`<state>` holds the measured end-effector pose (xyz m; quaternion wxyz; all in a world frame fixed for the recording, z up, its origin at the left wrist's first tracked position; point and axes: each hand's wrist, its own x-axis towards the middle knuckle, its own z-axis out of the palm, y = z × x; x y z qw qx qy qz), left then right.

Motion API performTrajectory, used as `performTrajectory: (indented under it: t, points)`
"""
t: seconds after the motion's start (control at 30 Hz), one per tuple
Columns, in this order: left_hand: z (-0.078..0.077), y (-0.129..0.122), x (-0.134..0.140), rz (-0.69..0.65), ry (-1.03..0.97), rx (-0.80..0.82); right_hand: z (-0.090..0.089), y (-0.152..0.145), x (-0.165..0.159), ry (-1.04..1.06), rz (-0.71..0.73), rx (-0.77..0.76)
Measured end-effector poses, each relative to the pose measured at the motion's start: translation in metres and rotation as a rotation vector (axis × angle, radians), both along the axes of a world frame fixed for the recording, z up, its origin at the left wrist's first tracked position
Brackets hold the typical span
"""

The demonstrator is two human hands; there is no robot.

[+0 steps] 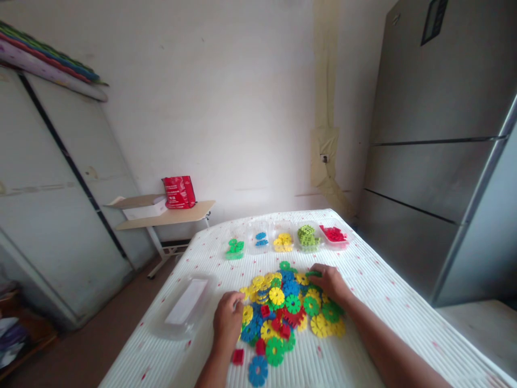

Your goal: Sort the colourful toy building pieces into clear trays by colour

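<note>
A heap of plastic snowflake building discs (291,288) in yellow, blue and green lies on the table, with red square pieces (285,330) mixed in. At its far right side, my right hand (330,281) has its fingers closed on a green snowflake disc (313,274). My left hand (229,318) rests at the heap's left edge beside yellow discs (247,314). Its fingers are bent, with a gap between thumb and forefinger, and nothing shows in them. A blue disc (258,371) and a red square (238,357) lie at the near edge of the heap.
Along the back stand clear boxes of sorted pieces: green (235,249), blue (261,240), yellow (283,242), light green (308,238) and red (334,235). A clear plastic lid (186,307) lies left. A refrigerator (428,161) stands right; a side table (181,215) holds a red bag (179,192).
</note>
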<state>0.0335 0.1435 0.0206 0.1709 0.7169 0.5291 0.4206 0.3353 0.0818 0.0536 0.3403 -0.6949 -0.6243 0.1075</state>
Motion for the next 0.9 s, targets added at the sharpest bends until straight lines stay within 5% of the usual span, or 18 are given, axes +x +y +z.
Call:
performTrajectory:
  t: [0.5,0.7,0.9]
  points:
    - [0.003,-0.002,0.000,0.006,-0.034,-0.011,0.000,-0.001,0.005,-0.021,-0.027,-0.018]
    - [0.003,-0.003,0.002,0.038,-0.120,-0.024,0.019,0.001,-0.005,0.085,0.081,0.096]
    - [0.005,-0.004,0.000,0.097,-0.201,-0.056,0.043,0.025,-0.072,0.232,0.306,-0.233]
